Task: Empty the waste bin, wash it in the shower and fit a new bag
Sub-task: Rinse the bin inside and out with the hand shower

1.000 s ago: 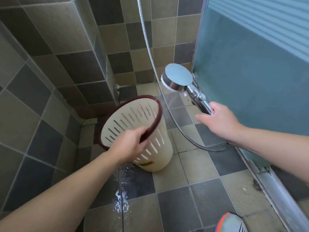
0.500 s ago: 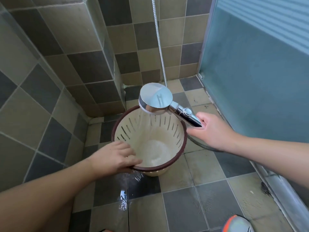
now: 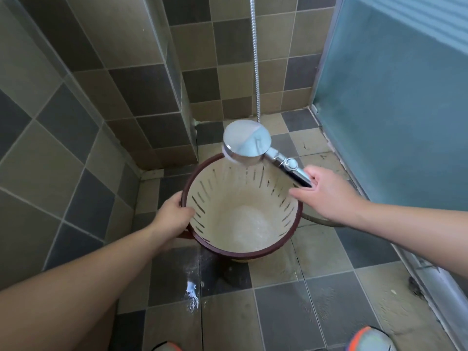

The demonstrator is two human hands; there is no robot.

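Waste bin (image 3: 243, 211): round slotted cream plastic under chrome shower head (image 3: 247, 143)

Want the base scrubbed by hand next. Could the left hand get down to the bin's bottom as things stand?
Probably yes: the left hand already grips the waste bin rim, the mouth is open, and the shower head sits over the far edge.

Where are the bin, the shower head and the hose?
bin (image 3: 253, 193), head view, on its pale slotted inner wall.
shower head (image 3: 247, 144), head view, on its round chrome back.
hose (image 3: 255, 59), head view, on the metal stretch hanging before the tiled wall.
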